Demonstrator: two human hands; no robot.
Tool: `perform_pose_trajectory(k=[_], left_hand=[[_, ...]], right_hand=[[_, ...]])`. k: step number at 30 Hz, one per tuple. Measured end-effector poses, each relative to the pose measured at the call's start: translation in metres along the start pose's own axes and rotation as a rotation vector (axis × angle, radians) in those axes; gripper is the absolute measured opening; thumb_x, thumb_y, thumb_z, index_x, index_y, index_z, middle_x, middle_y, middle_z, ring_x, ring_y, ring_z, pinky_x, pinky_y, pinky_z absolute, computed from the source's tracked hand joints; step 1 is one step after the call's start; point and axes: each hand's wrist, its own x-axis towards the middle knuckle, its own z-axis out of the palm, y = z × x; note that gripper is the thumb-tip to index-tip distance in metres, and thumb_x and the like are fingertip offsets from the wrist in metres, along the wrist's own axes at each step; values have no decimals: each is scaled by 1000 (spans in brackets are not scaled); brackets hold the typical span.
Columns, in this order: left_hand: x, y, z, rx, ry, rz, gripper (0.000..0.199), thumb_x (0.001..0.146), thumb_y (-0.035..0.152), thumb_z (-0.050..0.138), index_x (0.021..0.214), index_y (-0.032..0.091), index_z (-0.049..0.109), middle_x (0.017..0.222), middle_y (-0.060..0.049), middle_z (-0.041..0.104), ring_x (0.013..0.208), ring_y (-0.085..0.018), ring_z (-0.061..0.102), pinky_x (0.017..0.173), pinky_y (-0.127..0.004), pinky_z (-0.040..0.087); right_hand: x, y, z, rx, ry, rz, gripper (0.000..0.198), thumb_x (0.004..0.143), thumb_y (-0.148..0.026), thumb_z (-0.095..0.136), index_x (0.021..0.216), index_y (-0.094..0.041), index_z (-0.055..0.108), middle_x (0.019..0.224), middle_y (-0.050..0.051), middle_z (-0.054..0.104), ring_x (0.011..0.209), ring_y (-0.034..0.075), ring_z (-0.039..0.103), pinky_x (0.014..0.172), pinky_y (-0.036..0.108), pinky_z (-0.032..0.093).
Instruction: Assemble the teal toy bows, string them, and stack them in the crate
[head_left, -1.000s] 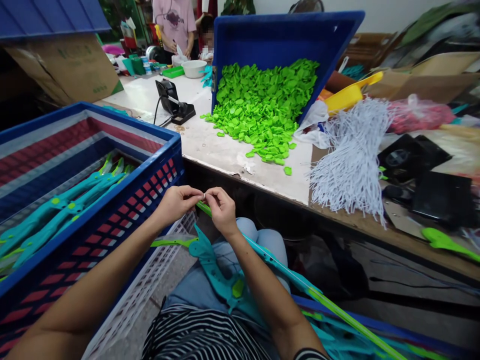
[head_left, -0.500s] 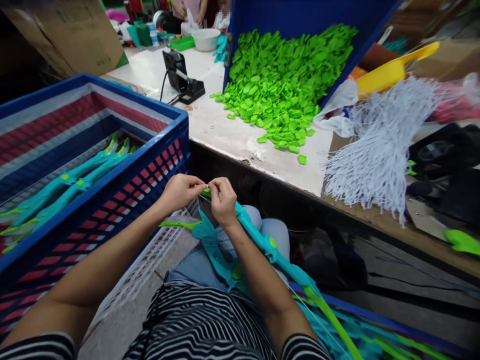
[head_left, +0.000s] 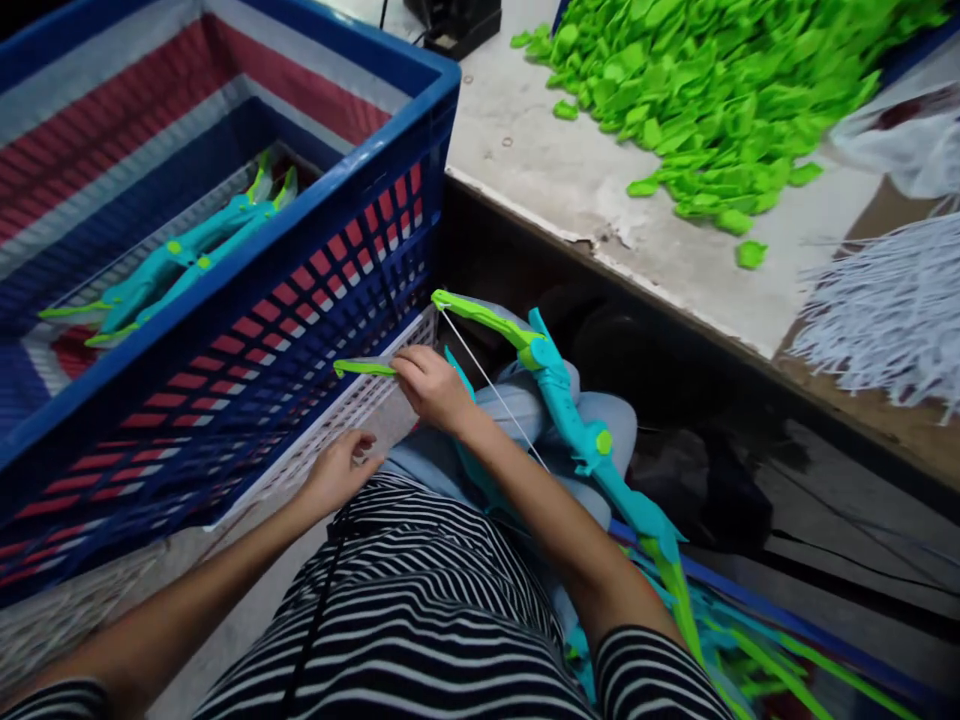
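My right hand (head_left: 431,388) is closed around the lime-green limb of a teal toy bow (head_left: 367,368), whose tip sticks out left of the fingers. My forearm and hand hide much of this bow. Lower down, in front of the striped shirt, my left hand (head_left: 341,475) has its fingers loosely curled and the thumb apart, with nothing visible between them. Another teal and green toy bow (head_left: 561,400) leans across my lap to the right of my hands. A white string runs down from its upper green tip.
On the left stands a blue crate (head_left: 448,85) with a striped lining and two toy bows (head_left: 217,240) inside. The worktable (head_left: 525,185) holds a heap of green plastic pieces (head_left: 697,120) and a bundle of white strings (head_left: 892,310). More bows (head_left: 757,640) lie at lower right.
My hands were pinched together at the string near the bow's tip; now they are apart. The right has taken hold of the other bow's limb, the left has dropped lower. The view has tilted down.
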Motion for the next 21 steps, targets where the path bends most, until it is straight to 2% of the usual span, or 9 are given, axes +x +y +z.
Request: perform_pose_trajectory(k=[2,4,6,9,12,15,18,21], left_hand=[[-13,-20,4,39,-13,-25,28,73,39,61,90,17,63,87,-7,68,76,-20,61,68,-31,49],[-19,-30,5,69,-84,16,26,76,40,60,90,18,64,89,-7,68,80,-21,62,70,-31,49],[-20,-33,5,137,-157,71,23,78,36,59,91,18,67,88,-7,68,83,-21,62,75,-31,48],[-15,-33,3,250,-235,109,20,81,27,56,90,18,71,86,-8,68,83,-21,61,78,-32,46],[-9,-33,1,249,-293,147,19,81,25,56,90,20,73,85,-7,68,81,-20,61,77,-30,45],[-9,-35,-1,135,-318,206,21,82,30,55,91,23,73,83,-6,68,81,-20,61,76,-29,44],[-12,-31,-1,-35,-315,221,23,82,36,54,83,22,73,75,-5,66,77,-19,60,75,-29,44],[-12,-12,0,-355,-219,99,27,78,42,56,66,19,65,85,-7,67,83,-20,59,81,-32,45]], right_hand=[[7,3,11,-117,-93,68,26,90,-27,50,111,-14,59,117,16,57,112,25,49,96,43,41],[12,4,15,-210,-184,142,44,84,-36,61,120,-13,55,124,18,53,115,30,46,99,47,37],[15,4,15,-273,-279,200,56,81,-38,65,128,-13,49,122,19,54,111,31,48,96,47,38],[17,1,11,-334,-390,274,55,83,-32,62,132,-12,47,112,19,59,103,31,53,89,44,40],[18,-1,9,-351,-434,311,50,85,-31,60,130,-12,49,108,18,62,99,30,55,86,41,40],[18,0,9,-351,-439,313,48,86,-33,59,128,-12,50,106,17,63,99,29,57,86,39,40],[17,0,9,-339,-436,316,47,86,-31,58,127,-11,51,107,17,64,100,29,58,87,39,40],[17,1,9,-304,-424,331,46,85,-30,59,127,-11,52,105,17,65,99,27,59,88,38,40]])
